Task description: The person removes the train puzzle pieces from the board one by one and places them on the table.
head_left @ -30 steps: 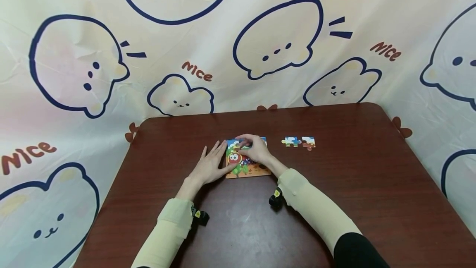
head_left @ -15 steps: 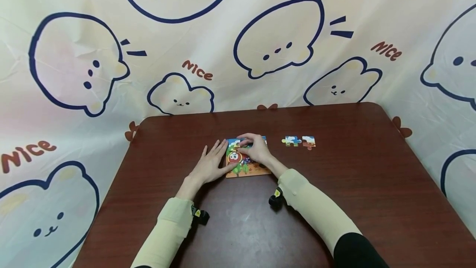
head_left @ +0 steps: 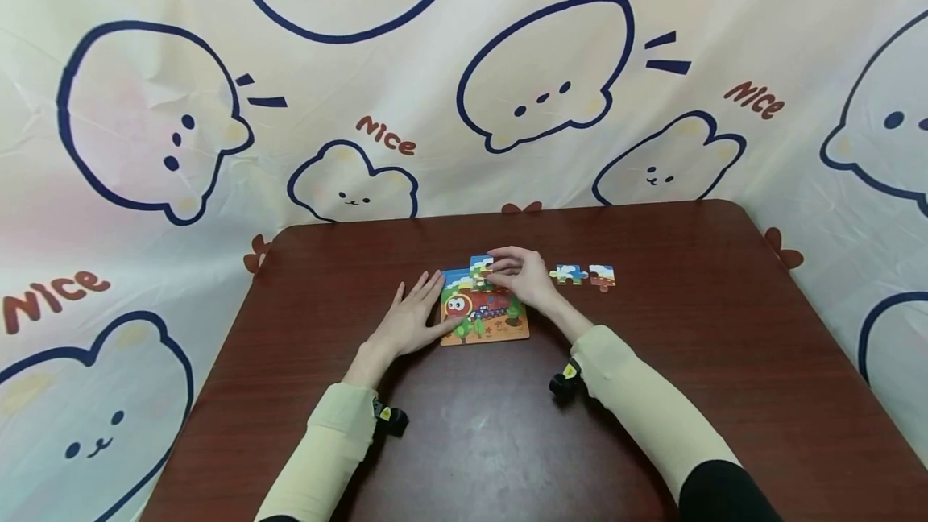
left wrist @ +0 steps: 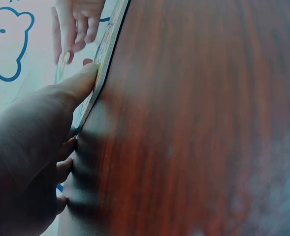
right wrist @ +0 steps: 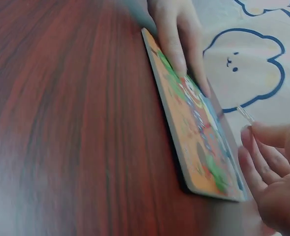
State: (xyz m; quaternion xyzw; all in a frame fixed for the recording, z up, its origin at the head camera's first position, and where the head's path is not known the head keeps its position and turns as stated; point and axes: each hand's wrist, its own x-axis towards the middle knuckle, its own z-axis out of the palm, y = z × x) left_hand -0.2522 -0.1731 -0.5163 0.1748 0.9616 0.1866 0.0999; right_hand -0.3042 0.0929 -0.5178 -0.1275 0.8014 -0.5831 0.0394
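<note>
On the brown tabletop (head_left: 464, 457) I see the right grip (head_left: 524, 275) pinching a puzzle piece (head_left: 479, 267) over the puzzle board's (head_left: 503, 330) far edge. The left grip (head_left: 408, 325) spreads wide, thumb on the board; two loose pieces (head_left: 569, 274) lie to the right.

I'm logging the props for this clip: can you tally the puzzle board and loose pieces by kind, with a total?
Puzzle board: 1
Held puzzle piece, pinched in the right hand: 1
Pieces lying on the table, the left piece and the right piece: 2
Total: 4
</note>
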